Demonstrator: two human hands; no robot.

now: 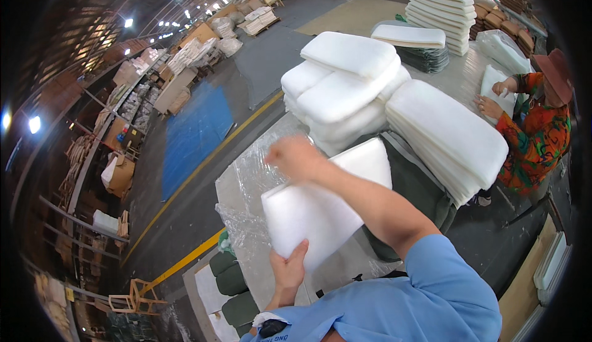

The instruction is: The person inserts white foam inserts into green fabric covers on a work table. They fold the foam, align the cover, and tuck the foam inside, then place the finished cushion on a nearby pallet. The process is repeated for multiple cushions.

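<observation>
My left hand [288, 274] grips the near edge of a white padding sheet [314, 218], thumb on top and fingers under it. The sheet is bent and tilted above the table. Across it reaches my right arm, and my right hand [297, 157] is over the far left part of the sheet, smeared by motion, its fingers not clear. Just beyond stands a pile of thick white cushion pads [351, 83]. To the right, a stack of white padding sheets [447, 135] lies by dark green fabric pieces [410, 188].
Clear plastic film [246, 175] covers the table's left part. At the right a co-worker [533, 126] in an orange patterned top handles a white piece. Farther back are a tall white stack [439, 18] and grey-green layers [425, 58]. Dark green cushions [231, 277] lie at lower left.
</observation>
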